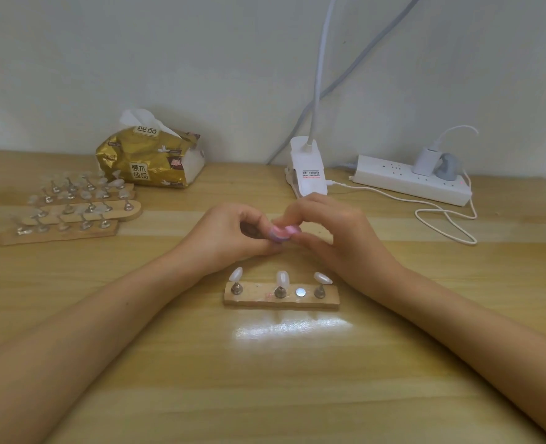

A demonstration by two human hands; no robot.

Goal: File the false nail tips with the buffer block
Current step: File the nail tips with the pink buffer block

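False nail tips [282, 278], pale, glossy ovals on small metal stands, stand three in a row on a short wooden strip [259, 302] near the middle of the light wooden desk [265, 379]. A bare round magnet [300, 292] marks one empty place. Just beyond the strip, both hands meet around a small pink and lilac buffer block [283, 232]. The right hand [335, 232] pinches it between curled fingers and thumb. The left hand [233, 238] is curled tight against the block's left end; whether it holds the missing tip is hidden, so I cannot tell. The tips look light, thin and slippery, likely to flex or pop off under pressure, so hold each by its metal stand. The block looks soft and light; pinching its sides suits it. More racks of tips [73, 209] lie toward the desk's far left edge.
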